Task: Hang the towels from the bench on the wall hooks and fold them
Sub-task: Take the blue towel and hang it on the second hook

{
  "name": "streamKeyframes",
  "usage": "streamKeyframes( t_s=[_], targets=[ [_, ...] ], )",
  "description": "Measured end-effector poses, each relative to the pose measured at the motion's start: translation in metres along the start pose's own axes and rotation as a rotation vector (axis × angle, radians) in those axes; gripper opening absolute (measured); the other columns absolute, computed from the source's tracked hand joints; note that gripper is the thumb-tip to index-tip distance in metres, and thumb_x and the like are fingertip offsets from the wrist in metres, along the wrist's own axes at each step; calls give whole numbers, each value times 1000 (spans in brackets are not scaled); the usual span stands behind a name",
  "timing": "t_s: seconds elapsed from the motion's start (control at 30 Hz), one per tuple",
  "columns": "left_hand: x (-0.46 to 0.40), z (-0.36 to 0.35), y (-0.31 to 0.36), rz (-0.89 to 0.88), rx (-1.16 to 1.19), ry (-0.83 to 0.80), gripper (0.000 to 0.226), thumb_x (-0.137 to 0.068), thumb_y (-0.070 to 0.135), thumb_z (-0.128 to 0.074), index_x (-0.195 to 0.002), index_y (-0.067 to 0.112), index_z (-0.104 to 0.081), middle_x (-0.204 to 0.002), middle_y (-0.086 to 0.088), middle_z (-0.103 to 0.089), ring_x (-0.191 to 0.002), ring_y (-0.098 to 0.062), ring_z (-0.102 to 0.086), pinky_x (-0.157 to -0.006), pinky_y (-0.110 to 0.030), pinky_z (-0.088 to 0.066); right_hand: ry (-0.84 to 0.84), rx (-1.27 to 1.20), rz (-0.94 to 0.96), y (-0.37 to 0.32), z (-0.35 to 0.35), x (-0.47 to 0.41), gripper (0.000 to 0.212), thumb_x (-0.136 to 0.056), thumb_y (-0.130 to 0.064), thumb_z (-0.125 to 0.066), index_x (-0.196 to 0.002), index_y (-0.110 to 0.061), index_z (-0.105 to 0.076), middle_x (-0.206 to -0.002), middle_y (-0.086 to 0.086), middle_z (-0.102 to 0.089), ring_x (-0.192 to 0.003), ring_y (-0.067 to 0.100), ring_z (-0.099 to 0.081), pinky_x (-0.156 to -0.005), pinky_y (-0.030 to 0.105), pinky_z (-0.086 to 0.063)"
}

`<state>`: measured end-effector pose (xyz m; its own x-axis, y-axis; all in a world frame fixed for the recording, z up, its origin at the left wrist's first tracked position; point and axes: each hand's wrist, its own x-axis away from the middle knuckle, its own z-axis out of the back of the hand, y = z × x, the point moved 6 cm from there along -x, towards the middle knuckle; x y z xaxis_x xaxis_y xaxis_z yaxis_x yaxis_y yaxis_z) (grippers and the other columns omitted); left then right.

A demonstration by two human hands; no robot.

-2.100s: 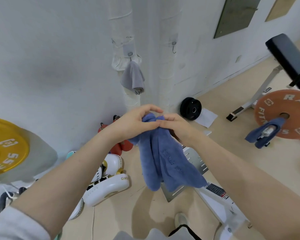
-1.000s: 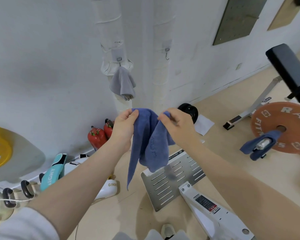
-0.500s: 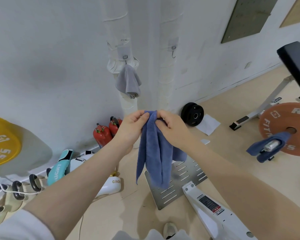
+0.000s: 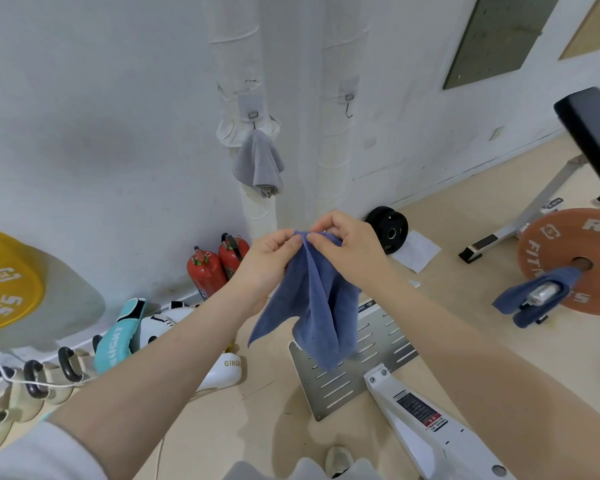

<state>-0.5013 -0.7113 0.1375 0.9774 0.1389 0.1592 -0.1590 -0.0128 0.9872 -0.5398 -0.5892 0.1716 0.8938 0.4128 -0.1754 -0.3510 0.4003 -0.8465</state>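
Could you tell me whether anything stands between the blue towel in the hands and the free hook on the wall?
Nothing visible does. Both hands, left hand and right hand, pinch the blue towel at its top, in open air. The empty hook hangs above it, bare. The grey towel occupies the hook to its left only.

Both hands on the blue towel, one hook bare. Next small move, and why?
Probably lift the blue towel, pinched at its top by the left hand and right hand, up to the empty hook; the other hook already holds the grey towel.
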Motion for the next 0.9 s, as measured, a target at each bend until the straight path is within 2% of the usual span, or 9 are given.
streamKeyframes(
  t_s=[0.13, 0.27, 0.33, 0.4, 0.5, 0.6, 0.8, 0.9],
  targets=[
    [2, -7, 0, -7, 62, -29, 20, -96, 19, -47, -92, 19, -66, -86, -1, -67, -81, -9, -62, -75, -20, -50, -2, 15, 34, -5, -3, 1, 22, -83, -27, -66, -68, -35, -52, -62, -13, -60, -65, 2, -57, -71, 26, -50],
    [4, -12, -1, -15, 174, -69, 23, -97, 18, -44, -94, 17, -66, -91, -2, -70, -88, -13, -63, -85, -27, -50, 100, 16, -4, -2, -3, 2, 24, -83, -28, -65, -66, -32, -49, -50, -12, -54, -55, 2, -50, -63, 28, -48],
    [5, -12, -1, -27, 184, -73, 24, -98, 20, -42, -99, 15, -66, -96, -4, -70, -92, -15, -64, -87, -30, -50, 146, 12, -21, -1, 0, 1, 25, -83, -27, -63, -65, -30, -47, -46, -17, -53, -51, 1, -48, -60, 26, -44],
    [4, -11, -2, -28, 187, -74, 25, -98, 20, -41, -106, 10, -63, -101, -7, -69, -95, -16, -64, -86, -28, -51, 139, 14, -10, -3, 1, 0, 26, -83, -27, -64, -64, -30, -46, -45, -20, -52, -51, 0, -48, -58, 23, -43],
    [2, -10, -4, -15, 188, -80, 28, -98, 19, -41, -111, 5, -61, -101, -9, -68, -93, -17, -64, -83, -27, -50, 102, 24, 20, -5, 0, 1, 23, -81, -26, -67, -67, -28, -49, -46, -14, -51, -52, 0, -49, -59, 19, -42],
    [2, -10, -2, 0, 189, -93, 29, -98, 19, -41, -113, 3, -61, -102, -11, -67, -94, -19, -63, -82, -26, -51, 108, 47, 35, -7, 1, 1, 18, -82, -25, -66, -71, -23, -53, -51, -11, -50, -56, 3, -49, -64, 26, -47],
    [5, -11, 12, -49, 182, -173, 26, -96, 16, -43, -105, 7, -65, -103, -9, -69, -99, -17, -64, -89, -28, -51, 129, 134, 57, -12, 4, 0, 19, -83, -30, -65, -74, -27, -48, -53, -8, -47, -59, 11, -49, -67, 37, -50],
    [9, -9, 19, -141, 27, -197, 22, -95, 7, -46, -106, 14, -63, -94, 5, -73, -98, -7, -67, -81, -16, -50, 167, 95, 10, -9, 8, -2, 29, -77, -35, -70, -87, -24, -45, -54, -7, -42, -55, 9, -43, -60, 35, -43]
  ],
)
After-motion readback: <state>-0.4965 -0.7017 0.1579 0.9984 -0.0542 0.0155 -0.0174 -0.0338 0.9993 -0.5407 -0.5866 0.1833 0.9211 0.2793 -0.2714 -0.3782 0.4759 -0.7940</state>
